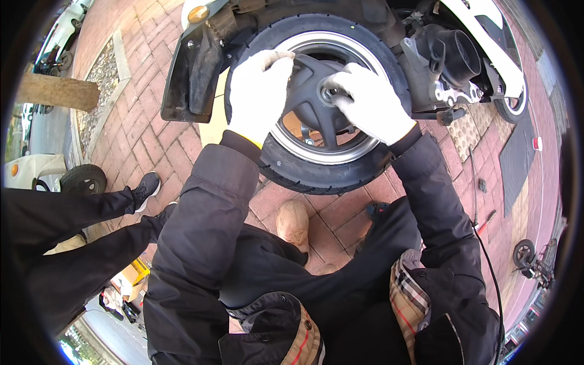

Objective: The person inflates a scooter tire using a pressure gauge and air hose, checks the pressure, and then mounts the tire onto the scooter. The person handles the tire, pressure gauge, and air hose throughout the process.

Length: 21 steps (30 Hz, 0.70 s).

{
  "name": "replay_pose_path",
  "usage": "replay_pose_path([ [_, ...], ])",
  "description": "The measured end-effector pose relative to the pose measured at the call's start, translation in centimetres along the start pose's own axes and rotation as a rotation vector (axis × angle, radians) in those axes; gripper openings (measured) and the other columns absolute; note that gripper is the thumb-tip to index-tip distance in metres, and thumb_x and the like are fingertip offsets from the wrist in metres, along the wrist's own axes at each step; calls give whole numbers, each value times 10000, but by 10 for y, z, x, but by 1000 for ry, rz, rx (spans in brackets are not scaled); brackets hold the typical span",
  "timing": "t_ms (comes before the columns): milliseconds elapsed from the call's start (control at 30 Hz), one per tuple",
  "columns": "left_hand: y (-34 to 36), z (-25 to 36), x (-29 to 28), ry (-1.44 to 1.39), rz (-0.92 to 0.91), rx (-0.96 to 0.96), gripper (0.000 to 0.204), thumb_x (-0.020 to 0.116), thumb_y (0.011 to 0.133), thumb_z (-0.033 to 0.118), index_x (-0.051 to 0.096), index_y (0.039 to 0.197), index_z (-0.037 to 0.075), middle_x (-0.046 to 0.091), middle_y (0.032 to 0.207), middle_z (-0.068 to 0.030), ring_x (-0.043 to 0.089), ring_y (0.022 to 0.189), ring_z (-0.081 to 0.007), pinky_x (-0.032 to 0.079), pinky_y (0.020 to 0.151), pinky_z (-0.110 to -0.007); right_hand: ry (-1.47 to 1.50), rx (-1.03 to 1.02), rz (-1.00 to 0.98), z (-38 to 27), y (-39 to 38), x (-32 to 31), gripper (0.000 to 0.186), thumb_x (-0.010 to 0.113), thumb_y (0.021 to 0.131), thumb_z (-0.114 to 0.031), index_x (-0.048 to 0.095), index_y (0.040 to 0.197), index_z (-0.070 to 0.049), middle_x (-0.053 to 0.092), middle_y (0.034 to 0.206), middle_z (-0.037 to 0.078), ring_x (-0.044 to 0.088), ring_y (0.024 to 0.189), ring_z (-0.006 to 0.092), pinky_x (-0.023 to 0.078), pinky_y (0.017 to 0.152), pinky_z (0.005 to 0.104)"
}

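A scooter wheel (329, 131) stands upright before me, with a black tyre (304, 173), a silver rim and dark grey spokes. My right hand (372, 103), in a white glove, is at its hub (329, 92). The thumb and fingers are bent together around the hub's metal centre; whatever they pinch is too small to make out. Over the wheel's upper left lies my left hand (258, 91), gloved too. Its fingers are curled together near the top of a spoke, and what they hold, if anything, is hidden.
Scooter bodywork (198, 70) flanks the wheel on the left; a black round housing (453, 55) sits at right. Another person's legs (79, 243) stand close at left. A black cable (485, 255) and a grey mat (517, 158) lie on the brick paving (152, 121) at right.
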<state>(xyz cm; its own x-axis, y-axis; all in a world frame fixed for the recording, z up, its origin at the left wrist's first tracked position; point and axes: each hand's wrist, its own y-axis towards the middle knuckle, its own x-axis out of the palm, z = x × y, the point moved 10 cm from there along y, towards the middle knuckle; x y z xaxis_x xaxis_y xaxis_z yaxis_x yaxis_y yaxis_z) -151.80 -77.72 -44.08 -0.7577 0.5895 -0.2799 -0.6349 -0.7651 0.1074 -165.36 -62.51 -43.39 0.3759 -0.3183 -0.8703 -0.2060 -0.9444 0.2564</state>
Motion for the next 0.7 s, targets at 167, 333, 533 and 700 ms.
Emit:
replay_pose_path([
  [167, 2, 4, -10, 10, 39, -13, 281, 695, 1079, 186, 813, 1239, -12, 818, 1027, -108, 739, 892, -157, 582, 817, -312, -18, 55, 73, 5, -3, -3, 261, 798, 969, -336, 741, 1062, -98, 663, 992, 115, 705, 954, 327, 567, 836, 465],
  [333, 6, 6, -36, 108, 136, 85, 293, 696, 1077, 187, 805, 1249, -24, 826, 1103, -141, 770, 987, -194, 606, 914, -330, -109, 152, 13, 11, -3, 5, 288, 796, 957, -316, 769, 1157, -111, 656, 1010, 122, 706, 964, 323, 576, 851, 468],
  [533, 6, -5, -56, 326, 260, 84, 293, 752, 1032, 185, 822, 1253, 7, 829, 1190, -135, 777, 1099, -241, 577, 1033, -364, -60, 91, 122, 1, -7, -4, 293, 810, 955, -349, 751, 1043, -75, 676, 970, 137, 704, 932, 335, 564, 817, 478],
  [700, 0, -19, -71, 591, 298, 116, 546, 818, 957, 371, 749, 1382, 35, 664, 1361, -265, 684, 1251, -405, 546, 1107, -486, -102, -15, 190, -13, -13, -9, 234, 780, 961, -299, 731, 1045, -86, 675, 986, 135, 710, 911, 347, 568, 830, 492],
])
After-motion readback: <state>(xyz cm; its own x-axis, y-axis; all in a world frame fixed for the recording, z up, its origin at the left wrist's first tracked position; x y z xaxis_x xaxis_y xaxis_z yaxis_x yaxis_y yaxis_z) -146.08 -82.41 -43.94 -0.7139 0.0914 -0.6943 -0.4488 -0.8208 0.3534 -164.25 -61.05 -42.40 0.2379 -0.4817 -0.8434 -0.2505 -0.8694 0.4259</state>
